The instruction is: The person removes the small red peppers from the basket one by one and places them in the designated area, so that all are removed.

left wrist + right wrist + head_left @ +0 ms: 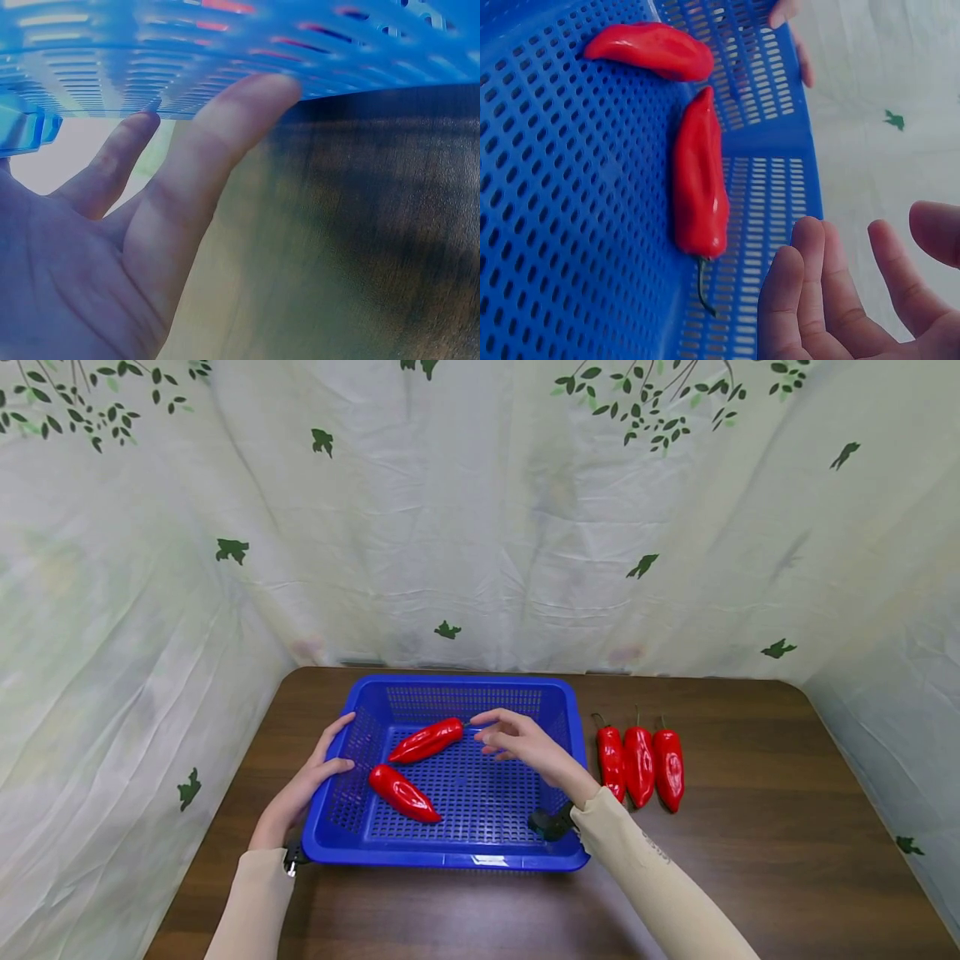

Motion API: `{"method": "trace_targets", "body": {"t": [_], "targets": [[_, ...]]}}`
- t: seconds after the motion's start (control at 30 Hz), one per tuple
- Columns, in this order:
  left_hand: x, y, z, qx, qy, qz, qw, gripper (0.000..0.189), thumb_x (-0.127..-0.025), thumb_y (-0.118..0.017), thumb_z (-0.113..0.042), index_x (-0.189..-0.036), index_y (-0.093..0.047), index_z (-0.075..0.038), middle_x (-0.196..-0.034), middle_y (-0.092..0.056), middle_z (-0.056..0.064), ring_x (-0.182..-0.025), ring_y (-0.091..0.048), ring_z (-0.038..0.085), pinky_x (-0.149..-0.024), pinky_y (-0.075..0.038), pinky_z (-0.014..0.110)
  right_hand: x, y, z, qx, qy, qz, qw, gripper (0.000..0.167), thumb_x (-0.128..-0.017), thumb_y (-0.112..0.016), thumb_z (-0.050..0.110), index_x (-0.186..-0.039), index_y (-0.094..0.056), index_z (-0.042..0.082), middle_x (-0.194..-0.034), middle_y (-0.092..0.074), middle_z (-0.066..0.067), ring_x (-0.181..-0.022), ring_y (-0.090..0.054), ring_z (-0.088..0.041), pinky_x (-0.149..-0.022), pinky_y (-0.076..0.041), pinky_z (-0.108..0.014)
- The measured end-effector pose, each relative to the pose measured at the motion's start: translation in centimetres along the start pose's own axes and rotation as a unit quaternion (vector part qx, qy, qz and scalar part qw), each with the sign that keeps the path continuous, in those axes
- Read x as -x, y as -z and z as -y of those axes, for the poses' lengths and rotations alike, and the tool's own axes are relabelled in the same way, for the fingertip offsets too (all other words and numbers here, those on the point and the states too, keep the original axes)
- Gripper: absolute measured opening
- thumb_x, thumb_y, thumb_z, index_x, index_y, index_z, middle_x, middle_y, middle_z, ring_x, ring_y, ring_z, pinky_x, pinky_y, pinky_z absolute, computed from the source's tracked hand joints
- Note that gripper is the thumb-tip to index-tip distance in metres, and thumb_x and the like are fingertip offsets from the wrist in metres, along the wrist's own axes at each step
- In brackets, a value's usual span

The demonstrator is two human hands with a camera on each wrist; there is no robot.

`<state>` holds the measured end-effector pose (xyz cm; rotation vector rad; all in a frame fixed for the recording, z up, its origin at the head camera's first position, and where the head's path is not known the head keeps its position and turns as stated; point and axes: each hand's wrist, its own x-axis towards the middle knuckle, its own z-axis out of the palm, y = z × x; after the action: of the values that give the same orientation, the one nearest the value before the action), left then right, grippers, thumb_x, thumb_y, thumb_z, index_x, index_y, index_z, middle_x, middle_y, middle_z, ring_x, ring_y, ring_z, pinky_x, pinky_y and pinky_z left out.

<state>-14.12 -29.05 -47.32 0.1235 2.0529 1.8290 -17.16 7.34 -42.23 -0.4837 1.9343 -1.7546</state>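
A blue perforated plastic basket (480, 860) sits on the table with two red peppers inside, one pepper (427, 741) toward the back and another (405, 793) nearer the front. My left hand (306, 782) rests against the basket's left side, its thumb (225, 124) and fingers straight along the wall and rim. Over the basket, my right hand (517, 743) holds nothing; its fingers are loosely bent near the green stem (703, 289) of the back pepper.
Right of the basket, three more red peppers lie side by side on the brown wooden table (787, 827): a left one (611, 760), a middle one (638, 764) and a right one (668, 768). A leaf-patterned curtain (480, 543) hangs behind the table.
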Motion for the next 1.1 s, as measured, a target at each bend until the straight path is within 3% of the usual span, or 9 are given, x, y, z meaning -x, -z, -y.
{"method": "trace_targets", "body": {"t": [0.47,0.7,0.9,1.1], "targets": [[0.0,-0.1,0.0,-0.002,0.002,-0.004,1.0000,0.067,-0.097,-0.043,-0.016,-0.151,-0.009,-0.039,-0.152,-0.001,0.019,-0.127,-0.026,0.053,-0.089,-0.044,0.055,-2.0,-2.7,-0.8,0.021,-0.013,0.019,0.9995,0.038,-0.094,-0.054,0.006,-0.131,-0.052,0.000,-0.106,-0.063,-0.011,-0.104,-0.057,-0.040,-0.088,-0.047,-0.051],[0.0,0.0,0.1,0.002,-0.001,0.001,1.0000,0.068,-0.097,-0.043,-0.016,-0.151,-0.009,-0.039,-0.152,-0.002,0.019,-0.125,-0.028,0.053,-0.088,-0.045,0.054,-2.9,-4.2,-1.0,0.029,-0.013,0.042,0.9986,0.038,-0.092,-0.056,0.006,-0.129,-0.054,-0.001,-0.110,-0.061,-0.016,-0.106,-0.056,-0.042,-0.088,-0.047,-0.053],[0.0,0.0,0.1,0.006,-0.002,0.003,1.0000,0.068,-0.097,-0.042,-0.015,-0.151,-0.009,-0.039,-0.152,-0.001,0.019,-0.125,-0.028,0.054,-0.088,-0.045,0.055,-3.7,-5.4,-1.5,0.027,-0.023,0.067,0.9972,0.039,-0.090,-0.057,0.001,-0.128,-0.053,-0.003,-0.117,-0.056,-0.027,-0.102,-0.059,-0.035,-0.086,-0.048,-0.053],[0.0,-0.1,0.1,0.000,0.003,-0.001,1.0000,0.068,-0.097,-0.043,-0.016,-0.151,-0.009,-0.040,-0.153,-0.001,0.019,-0.126,-0.027,0.054,-0.089,-0.045,0.057,-4.4,-6.2,-1.8,0.034,-0.040,0.089,0.9947,0.040,-0.090,-0.058,0.000,-0.130,-0.054,0.001,-0.120,-0.055,-0.026,-0.099,-0.058,-0.021,-0.086,-0.049,-0.051]]}}
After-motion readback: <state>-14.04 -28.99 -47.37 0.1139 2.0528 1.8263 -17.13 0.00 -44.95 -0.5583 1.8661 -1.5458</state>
